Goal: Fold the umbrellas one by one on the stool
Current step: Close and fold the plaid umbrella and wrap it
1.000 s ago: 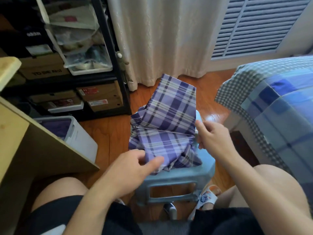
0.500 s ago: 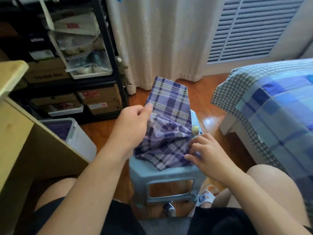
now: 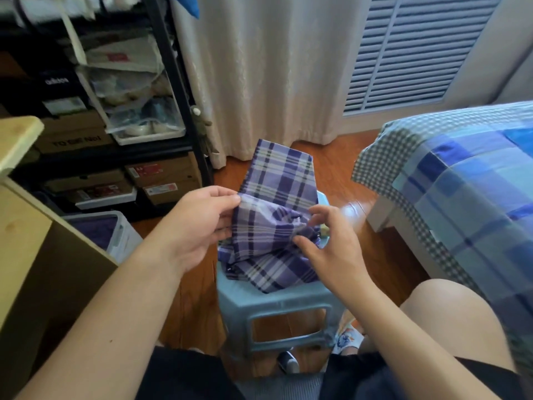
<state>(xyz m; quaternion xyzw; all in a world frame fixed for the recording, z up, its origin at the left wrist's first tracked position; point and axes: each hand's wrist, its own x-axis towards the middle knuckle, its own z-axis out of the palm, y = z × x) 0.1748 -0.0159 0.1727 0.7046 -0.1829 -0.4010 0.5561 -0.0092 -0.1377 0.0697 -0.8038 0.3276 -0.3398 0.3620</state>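
A purple plaid umbrella (image 3: 277, 215) lies loosely collapsed on a small light-blue plastic stool (image 3: 277, 301) between my knees. One flat panel of its cloth stands up at the far side. My left hand (image 3: 199, 226) pinches a fold of the cloth at the umbrella's left edge, thumb on top. My right hand (image 3: 326, 241) is at the right side of the bundle, fingers spread and slightly curled, thumb touching the bunched cloth. The umbrella's handle and shaft are hidden under the cloth.
A black shelf (image 3: 178, 90) with boxes and bags stands at the left. A wooden desk (image 3: 20, 226) and a white bin (image 3: 115, 235) lie nearer. A bed with a blue checked cover (image 3: 461, 180) fills the right. Curtain (image 3: 259, 67) behind, wooden floor all round.
My left hand has taken a cloth fold at the umbrella's left edge and holds it up. My right hand has risen from the lower right of the bundle and opened its fingers.
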